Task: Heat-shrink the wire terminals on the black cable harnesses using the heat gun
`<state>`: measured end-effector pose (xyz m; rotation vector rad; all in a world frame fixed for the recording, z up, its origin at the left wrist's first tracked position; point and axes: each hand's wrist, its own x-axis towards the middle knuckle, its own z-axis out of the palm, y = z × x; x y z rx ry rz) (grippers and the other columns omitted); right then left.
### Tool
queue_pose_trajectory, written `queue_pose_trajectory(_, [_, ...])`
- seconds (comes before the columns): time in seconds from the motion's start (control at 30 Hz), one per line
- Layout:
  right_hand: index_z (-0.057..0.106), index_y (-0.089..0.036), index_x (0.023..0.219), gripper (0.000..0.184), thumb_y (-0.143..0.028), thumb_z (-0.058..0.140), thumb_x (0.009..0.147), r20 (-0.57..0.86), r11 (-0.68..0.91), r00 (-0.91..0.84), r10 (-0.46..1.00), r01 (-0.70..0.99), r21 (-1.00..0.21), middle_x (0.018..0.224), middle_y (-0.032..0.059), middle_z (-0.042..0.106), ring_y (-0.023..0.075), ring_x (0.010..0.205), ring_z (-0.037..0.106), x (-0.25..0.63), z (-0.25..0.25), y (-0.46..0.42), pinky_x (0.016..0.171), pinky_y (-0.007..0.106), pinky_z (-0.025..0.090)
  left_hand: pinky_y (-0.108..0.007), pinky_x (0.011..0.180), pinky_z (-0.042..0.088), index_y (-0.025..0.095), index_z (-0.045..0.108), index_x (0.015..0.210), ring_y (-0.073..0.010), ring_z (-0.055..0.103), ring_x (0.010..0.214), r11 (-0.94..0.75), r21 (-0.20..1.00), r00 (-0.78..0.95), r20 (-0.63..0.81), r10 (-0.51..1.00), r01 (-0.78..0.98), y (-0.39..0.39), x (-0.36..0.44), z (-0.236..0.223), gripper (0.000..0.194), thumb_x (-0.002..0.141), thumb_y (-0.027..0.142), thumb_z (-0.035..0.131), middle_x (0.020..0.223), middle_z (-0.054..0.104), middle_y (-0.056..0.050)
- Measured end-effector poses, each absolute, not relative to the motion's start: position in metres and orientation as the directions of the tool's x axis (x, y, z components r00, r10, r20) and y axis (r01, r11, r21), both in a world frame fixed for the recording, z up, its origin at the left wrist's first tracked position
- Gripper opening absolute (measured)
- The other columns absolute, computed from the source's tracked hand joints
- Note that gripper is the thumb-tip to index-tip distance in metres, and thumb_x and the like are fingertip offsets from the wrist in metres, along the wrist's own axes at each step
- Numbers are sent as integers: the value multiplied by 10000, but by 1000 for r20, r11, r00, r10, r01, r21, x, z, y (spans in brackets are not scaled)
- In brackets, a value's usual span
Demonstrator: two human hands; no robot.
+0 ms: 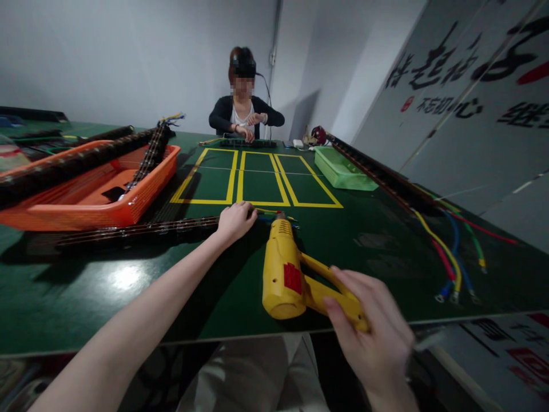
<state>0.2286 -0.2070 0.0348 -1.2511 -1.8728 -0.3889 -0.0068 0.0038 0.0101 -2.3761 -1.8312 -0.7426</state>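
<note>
My right hand point(373, 320) is closed around the handle of a yellow heat gun point(281, 269), whose nozzle points away from me. Just left of that nozzle, my left hand point(235, 222) wraps over the end of a long black wire harness point(141, 232) lying on the green table. Beyond my left fingers, thin wires point(274, 213) in yellow, blue and other colours stick out close to the nozzle. Part of the harness end is hidden under my hand.
An orange basket point(156, 197) holding black harnesses stands at left. Yellow tape rectangles point(261, 203) mark the table point(206, 292). At right are a green basket point(343, 171) and a long harness point(386, 183) with coloured leads. A person point(246, 109) works across the table.
</note>
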Motion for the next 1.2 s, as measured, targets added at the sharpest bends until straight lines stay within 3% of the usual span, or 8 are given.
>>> queue_pose_trajectory(0.1, [542,-187,1233,438,-478,428,925,550,412,-259,794,894,-174,1104,74,643,201,975,620,226,22,-172,771,325,518,-311,724,431,201,600,919,-217,609,920,-316,276,182,419,890,908,5,-7,8,231,908,289,386,985,656,-51])
queue_pose_trajectory(0.2, [402,-182,1384,824,-717,501,766,317,372,-309,897,915,-159,1209,91,612,265,1039,605,223,18,-165,798,392,513,-305,732,434,199,588,944,-214,607,936,-327,338,153,452,879,883,6,-7,5,231,903,250,367,1007,656,-56])
queue_pose_trajectory(0.27, [315,-157,1434,1103,-801,601,586,266,348,-299,916,923,-162,1227,112,599,293,1047,596,219,18,-168,820,417,504,-301,737,436,197,587,950,-213,603,941,-335,404,125,465,877,851,8,-8,3,228,894,251,374,1018,654,-61])
queue_pose_trajectory(0.33, [293,-143,1442,1185,-810,635,524,280,328,-276,919,932,-157,1164,115,626,288,995,609,214,16,-171,810,414,494,-296,752,436,194,597,929,-211,601,932,-356,464,115,470,875,811,12,-10,3,213,870,249,400,1006,656,-61])
queue_pose_trajectory(0.53, [481,-97,1312,1091,-900,462,574,448,379,-288,846,917,-126,1033,131,664,282,914,626,197,6,-176,788,396,439,-294,710,429,171,622,730,-202,590,771,-388,624,144,405,903,678,20,-17,12,349,863,382,376,773,655,-55])
queue_pose_trajectory(0.73, [588,-107,1149,998,-907,458,567,506,410,-293,811,902,-136,975,109,669,251,847,620,173,4,-177,759,362,409,-309,812,449,125,670,869,-233,621,886,-311,814,149,273,950,490,23,-25,17,557,835,584,358,920,703,-95])
queue_pose_trajectory(0.93, [602,-123,1049,942,-913,461,555,544,427,-286,789,892,-150,863,76,650,220,769,594,146,3,-174,724,347,411,-340,851,453,103,685,905,-257,620,894,-297,839,163,250,954,456,22,-29,19,743,785,740,321,932,701,-111])
queue_pose_trajectory(1.2, [576,-179,1086,363,-372,551,780,476,452,-357,804,886,-99,894,76,646,214,796,593,144,3,-175,721,337,403,-324,828,465,119,696,899,-227,610,849,-308,868,141,275,951,389,17,-32,22,727,815,708,279,867,692,-77])
